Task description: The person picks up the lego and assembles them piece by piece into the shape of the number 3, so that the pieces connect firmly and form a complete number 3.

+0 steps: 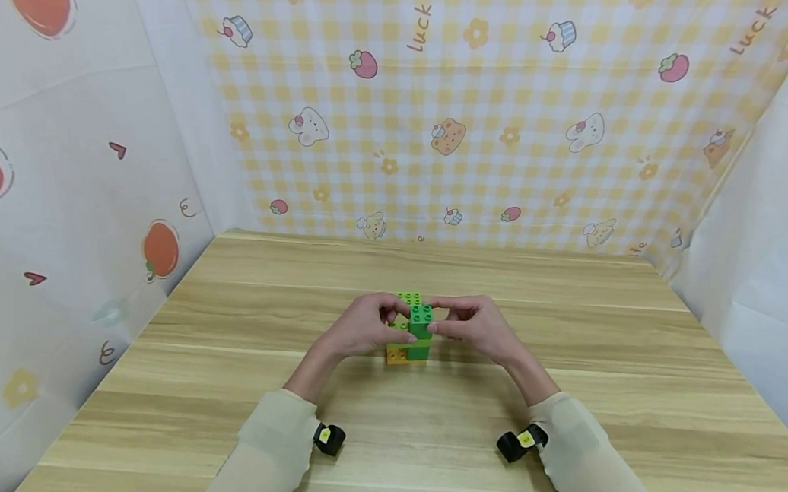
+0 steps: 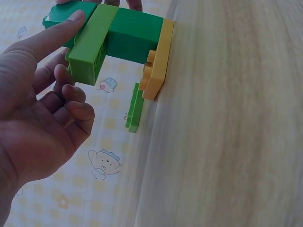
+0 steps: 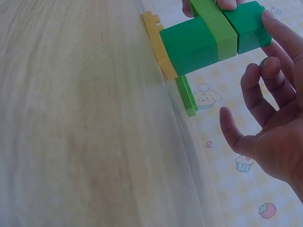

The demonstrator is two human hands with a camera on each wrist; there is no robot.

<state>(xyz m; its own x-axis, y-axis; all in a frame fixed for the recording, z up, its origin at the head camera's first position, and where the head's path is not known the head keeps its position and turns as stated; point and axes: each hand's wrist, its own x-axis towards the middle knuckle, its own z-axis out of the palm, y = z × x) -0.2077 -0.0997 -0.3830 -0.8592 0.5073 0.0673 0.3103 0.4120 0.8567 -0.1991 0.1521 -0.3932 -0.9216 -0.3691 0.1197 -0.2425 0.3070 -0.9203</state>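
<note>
A small stack of toy building blocks stands on the table between my hands. An orange brick (image 1: 396, 355) lies at its base, carrying a dark green block (image 2: 135, 35). Above that a longer light green brick (image 3: 215, 28) sticks out to one side, and another dark green block (image 1: 421, 324) is on top. My left hand (image 1: 365, 324) pinches the top block from the left, thumb near its seam with the light green brick. From the right, my right hand (image 1: 477, 326) holds the same block between thumb and forefinger. Fingertips on the far side are partly hidden.
Behind the stack lies a flat light green brick (image 1: 411, 298) with studs. The wooden table (image 1: 409, 458) meets a checked cloth backdrop (image 1: 485, 178) at the back, with white cloth walls at the left and right. Black wrist cameras sit on both sleeves.
</note>
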